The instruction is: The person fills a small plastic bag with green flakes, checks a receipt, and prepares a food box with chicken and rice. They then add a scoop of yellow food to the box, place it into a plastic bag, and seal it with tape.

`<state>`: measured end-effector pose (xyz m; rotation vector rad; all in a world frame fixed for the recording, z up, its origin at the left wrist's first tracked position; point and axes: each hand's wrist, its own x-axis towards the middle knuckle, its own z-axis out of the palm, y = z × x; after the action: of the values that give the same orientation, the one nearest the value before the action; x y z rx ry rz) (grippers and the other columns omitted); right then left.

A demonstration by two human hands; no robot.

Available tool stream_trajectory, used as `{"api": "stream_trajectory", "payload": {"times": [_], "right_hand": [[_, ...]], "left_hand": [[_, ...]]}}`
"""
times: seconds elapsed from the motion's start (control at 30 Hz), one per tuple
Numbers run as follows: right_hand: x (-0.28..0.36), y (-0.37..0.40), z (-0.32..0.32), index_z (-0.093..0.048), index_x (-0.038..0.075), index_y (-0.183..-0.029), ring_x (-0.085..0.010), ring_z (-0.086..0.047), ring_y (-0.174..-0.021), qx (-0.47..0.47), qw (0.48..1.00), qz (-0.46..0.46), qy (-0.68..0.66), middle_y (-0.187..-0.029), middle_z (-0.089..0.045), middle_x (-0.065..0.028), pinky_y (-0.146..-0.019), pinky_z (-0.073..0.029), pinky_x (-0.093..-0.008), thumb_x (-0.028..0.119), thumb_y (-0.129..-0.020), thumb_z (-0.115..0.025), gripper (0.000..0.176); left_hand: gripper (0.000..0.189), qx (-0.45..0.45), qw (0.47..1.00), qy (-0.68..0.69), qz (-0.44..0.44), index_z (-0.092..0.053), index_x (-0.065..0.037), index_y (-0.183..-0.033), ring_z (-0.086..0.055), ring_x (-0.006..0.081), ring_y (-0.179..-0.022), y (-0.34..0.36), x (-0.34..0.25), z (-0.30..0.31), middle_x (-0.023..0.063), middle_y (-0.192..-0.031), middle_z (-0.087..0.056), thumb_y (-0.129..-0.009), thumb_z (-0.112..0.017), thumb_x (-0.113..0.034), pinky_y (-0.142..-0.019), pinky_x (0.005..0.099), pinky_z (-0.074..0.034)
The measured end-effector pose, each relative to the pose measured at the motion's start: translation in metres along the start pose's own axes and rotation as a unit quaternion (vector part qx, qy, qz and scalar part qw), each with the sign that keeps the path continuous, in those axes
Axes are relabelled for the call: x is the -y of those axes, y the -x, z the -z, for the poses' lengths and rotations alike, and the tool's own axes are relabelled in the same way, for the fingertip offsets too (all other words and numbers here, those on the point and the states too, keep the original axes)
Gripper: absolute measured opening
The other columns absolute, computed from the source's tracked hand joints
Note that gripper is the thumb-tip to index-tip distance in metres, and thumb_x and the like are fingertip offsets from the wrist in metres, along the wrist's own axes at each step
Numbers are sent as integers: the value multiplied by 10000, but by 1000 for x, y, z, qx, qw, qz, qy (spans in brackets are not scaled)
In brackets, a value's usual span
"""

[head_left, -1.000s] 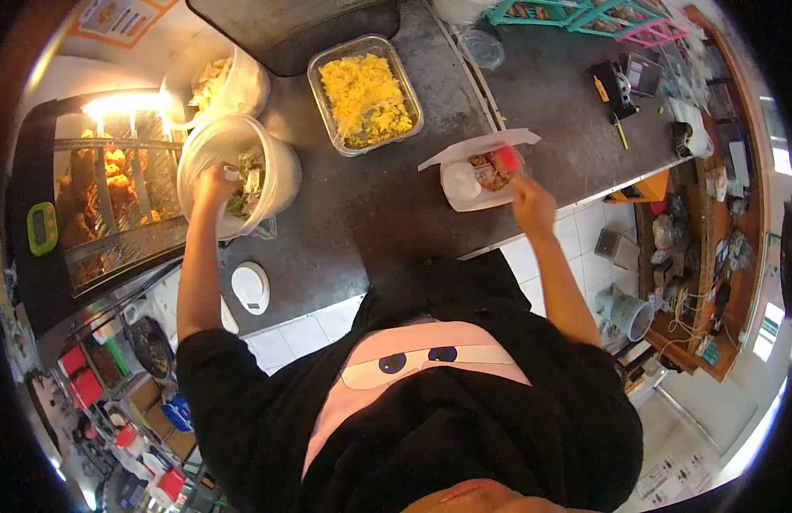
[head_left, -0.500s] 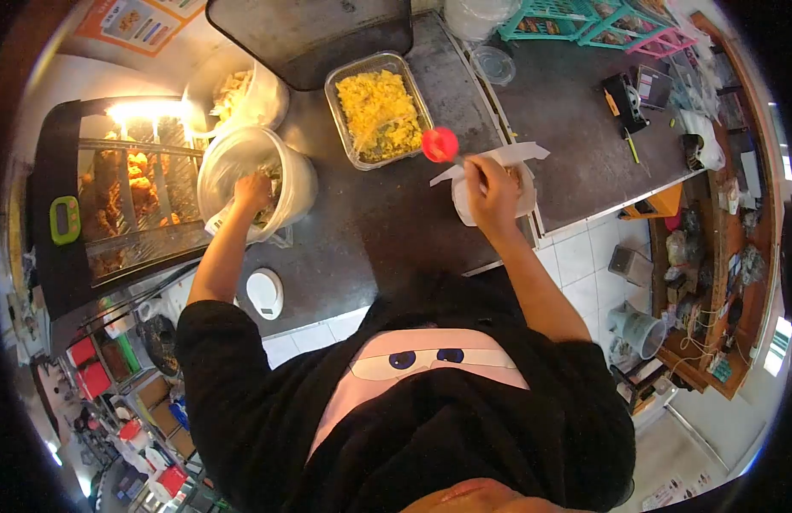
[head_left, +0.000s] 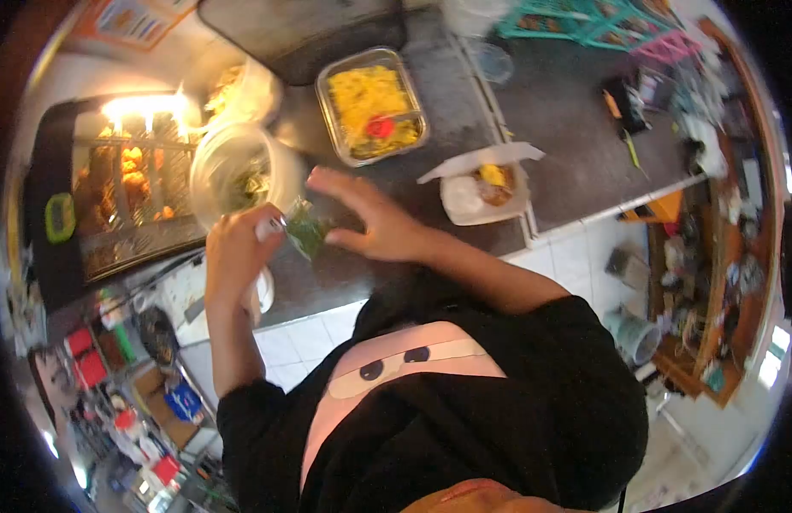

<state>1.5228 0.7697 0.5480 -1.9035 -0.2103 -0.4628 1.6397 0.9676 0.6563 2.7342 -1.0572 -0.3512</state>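
In my left hand point(head_left: 240, 244) is a small clear plastic bag with green contents point(head_left: 306, 231), pinched at one end in front of the white bucket point(head_left: 286, 175). My right hand point(head_left: 375, 221) is open beside the bag, fingers and thumb spread and apart from it. More greenish pieces show inside the bucket, blurred. A red spoon point(head_left: 380, 127) rests in the yellow shredded food point(head_left: 362, 90) in a clear rectangular tray point(head_left: 325, 120). To the right, a white takeaway box point(head_left: 464, 214) stands with its lid raised, holding white rice point(head_left: 467, 197), some yellow food and a brown piece.
A lit glass display case point(head_left: 139, 188) with fried food stands at the left. Behind the bucket is another white tub point(head_left: 263, 94) with pale pieces. Teal baskets point(head_left: 550, 21) sit at the back right. A white round object point(head_left: 265, 289) is partly behind my left wrist.
My left hand has come out of the bucket with the small bag. My right hand has left the takeaway box and moved left; the red spoon now lies in the tray.
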Motion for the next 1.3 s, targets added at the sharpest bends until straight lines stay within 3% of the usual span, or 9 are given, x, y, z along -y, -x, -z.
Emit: {"api": "stream_trajectory", "payload": {"times": [0.13,0.2,0.37,0.57,0.67,0.83,0.97,1.2,1.3], "right_hand": [[-2,57,40,-461,118,-1378,-194,-644,-919,95,909,-298,-276,-1336,-557,-123,-803,-523,-328,18,-925,-600,484],[-16,94,74,-482,74,-1319,-144,-618,-786,-33,956,-261,-129,-972,-630,-95,-710,-517,-295,-43,-890,-608,462],[-77,162,155,-423,70,-1388,-252,-601,-1014,-236,885,-199,349,-1156,-596,-161,-846,-500,-382,124,-880,-690,576],[-32,149,205,-425,59,-1374,-257,-592,-1127,-137,915,-321,-204,-1218,-577,-165,-877,-496,-377,195,-902,-709,567],[-60,178,253,-448,50,-1298,-267,-672,-986,-218,917,-334,-16,-1121,-648,-185,-800,-534,-387,152,-914,-684,462],[-199,290,351,-434,42,-1211,-214,-687,-866,-303,825,-471,79,-949,-688,-152,-755,-530,-363,147,-897,-698,423],[-265,319,396,-485,47,-1171,-297,-684,-845,-229,867,-399,191,-915,-681,-163,-765,-521,-409,177,-859,-730,417],[-271,304,543,-601,48,-1154,-353,-516,-1148,-299,654,-493,490,-1127,-590,-150,-926,-474,-458,338,-866,-715,425],[-290,337,587,-590,39,-1165,-350,-540,-1131,-155,688,-487,514,-1144,-585,-162,-918,-494,-446,373,-906,-657,428]], "left_hand": [[230,63,984,165,-19,-699,-147,-1028,-685,253,-764,-3,-57,-39,88,-833,-720,-804,-738,-180,-694,362,-509],[228,89,955,282,10,-689,-117,-1084,-683,180,-739,-11,-72,-61,58,-831,-728,-868,-715,-186,-674,311,-502],[237,129,851,503,82,-666,-20,-1127,-640,93,-817,-49,-134,-99,63,-891,-722,-1017,-550,-196,-714,240,-490],[237,-58,892,437,-97,-685,-15,-1082,-670,152,-867,-109,-291,-149,135,-916,-727,-1018,-532,-185,-802,300,-515],[222,19,764,644,-43,-646,-10,-1146,-673,172,-931,-154,-351,-199,166,-1071,-702,-1006,-554,-156,-797,315,-533],[375,-226,890,361,-164,-549,-40,-1226,-587,284,-1121,-200,-439,-280,134,-1209,-607,-874,-677,-65,-912,384,-507],[468,80,943,211,-245,-549,-115,-1238,-479,320,-1269,-190,-473,-360,87,-1340,-514,-814,-738,-176,-1096,486,-379],[804,89,981,15,-174,-402,-162,-1430,-282,261,-1455,-191,-473,-414,17,-1539,-340,-762,-800,-369,-1181,565,-241],[911,86,984,67,-139,-357,-138,-1456,-260,262,-1468,-194,-475,-409,18,-1561,-308,-718,-834,-377,-1185,570,-228]]}}
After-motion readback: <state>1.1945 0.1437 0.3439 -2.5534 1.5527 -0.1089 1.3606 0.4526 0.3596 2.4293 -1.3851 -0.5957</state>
